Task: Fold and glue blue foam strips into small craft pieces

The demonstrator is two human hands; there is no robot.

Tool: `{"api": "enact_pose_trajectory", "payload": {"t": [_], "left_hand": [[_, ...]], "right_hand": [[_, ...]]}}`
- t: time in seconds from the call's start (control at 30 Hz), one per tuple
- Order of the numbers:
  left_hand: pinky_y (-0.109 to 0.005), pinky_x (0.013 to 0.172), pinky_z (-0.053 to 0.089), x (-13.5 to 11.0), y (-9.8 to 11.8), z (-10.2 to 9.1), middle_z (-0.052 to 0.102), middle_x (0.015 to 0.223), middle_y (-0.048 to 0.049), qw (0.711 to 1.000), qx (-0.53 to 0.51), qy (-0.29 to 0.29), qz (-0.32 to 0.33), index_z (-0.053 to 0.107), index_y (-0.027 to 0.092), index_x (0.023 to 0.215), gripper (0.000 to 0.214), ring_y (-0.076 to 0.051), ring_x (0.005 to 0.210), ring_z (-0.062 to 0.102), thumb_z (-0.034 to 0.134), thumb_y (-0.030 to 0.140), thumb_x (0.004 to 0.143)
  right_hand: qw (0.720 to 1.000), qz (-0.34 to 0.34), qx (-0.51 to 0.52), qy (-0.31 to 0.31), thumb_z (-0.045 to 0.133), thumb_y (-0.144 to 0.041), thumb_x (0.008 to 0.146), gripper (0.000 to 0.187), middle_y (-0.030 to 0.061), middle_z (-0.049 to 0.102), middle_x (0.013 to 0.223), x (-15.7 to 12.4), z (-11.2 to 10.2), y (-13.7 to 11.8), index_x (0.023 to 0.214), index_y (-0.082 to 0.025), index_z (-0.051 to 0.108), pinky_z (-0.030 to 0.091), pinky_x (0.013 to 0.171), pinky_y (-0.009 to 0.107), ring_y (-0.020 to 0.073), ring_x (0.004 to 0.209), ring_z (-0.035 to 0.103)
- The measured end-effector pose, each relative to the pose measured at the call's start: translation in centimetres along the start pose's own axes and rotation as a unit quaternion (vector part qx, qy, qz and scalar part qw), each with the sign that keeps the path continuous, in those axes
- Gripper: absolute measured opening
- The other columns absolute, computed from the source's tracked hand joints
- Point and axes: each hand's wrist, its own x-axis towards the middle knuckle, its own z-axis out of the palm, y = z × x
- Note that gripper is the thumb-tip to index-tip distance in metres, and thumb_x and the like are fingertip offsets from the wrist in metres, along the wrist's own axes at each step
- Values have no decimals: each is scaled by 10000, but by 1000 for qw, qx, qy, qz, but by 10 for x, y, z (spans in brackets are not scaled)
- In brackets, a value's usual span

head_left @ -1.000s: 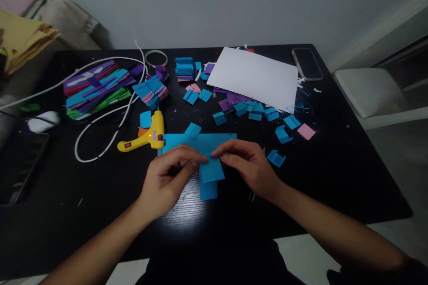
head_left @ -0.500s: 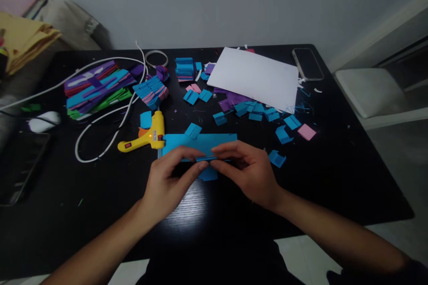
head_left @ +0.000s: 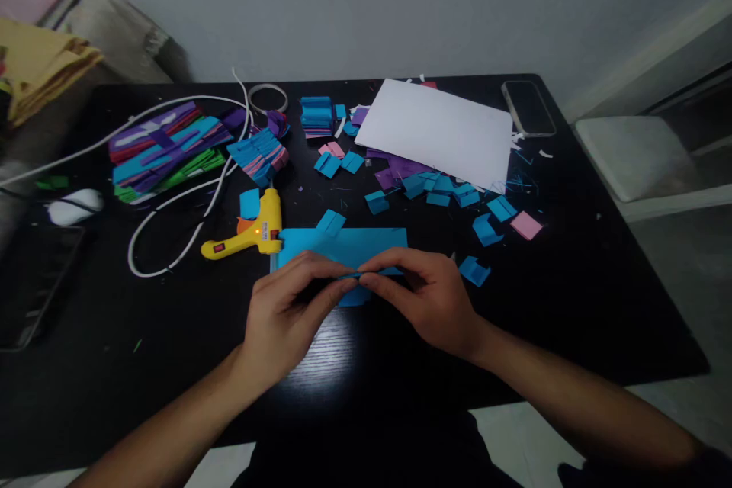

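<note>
Between the fingertips of both hands is a small piece of blue paper (head_left: 353, 296), mostly hidden by the fingers. My left hand (head_left: 291, 305) pinches it from the left, thumb below and fingers above. From the right, my right hand (head_left: 426, 290) pinches the same piece, its fingertips almost meeting the left ones. Behind the hands lies a wide blue paper strip (head_left: 371, 242), with a small creased blue square (head_left: 331, 223) on its upper edge. A yellow glue gun (head_left: 252, 232) rests at the strip's left end, touching or very near it.
Several creased blue pieces (head_left: 486, 229) and a pink square (head_left: 527, 225) lie to the right. A white sheet (head_left: 438, 130) covers purple pieces. Bundled coloured strips (head_left: 171, 149), a looped white cable (head_left: 134, 244), a tape ring (head_left: 268, 97), a mouse (head_left: 74, 207) and a phone (head_left: 529, 108) surround them.
My left fingers have slid slightly right along the piece, closing the gap to my right fingertips. Less of the piece's upper edge shows. My right hand has barely moved.
</note>
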Motion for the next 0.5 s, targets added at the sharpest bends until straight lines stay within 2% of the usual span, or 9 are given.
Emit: {"api": "enact_pose_trajectory", "payload": {"t": [0.33,0.5], "left_hand": [[-205,742,560,-2,-1,2,764,871,26,999,-14,2,-34,767,224,958,111,-108,788,712,778,138,889],[-207,742,555,-1,1,1,763,875,13,1000,-2,-10,-21,754,203,977,94,-108,793,712,739,133,915]], "right_hand": [[997,-65,-37,9,762,-191,922,48,0,807,923,-2,2,3,957,-217,781,606,822,267,143,849,754],[994,-95,-48,11,742,-172,936,56,10,791,937,-3,2,5,980,-200,762,596,829,260,138,868,744]]}}
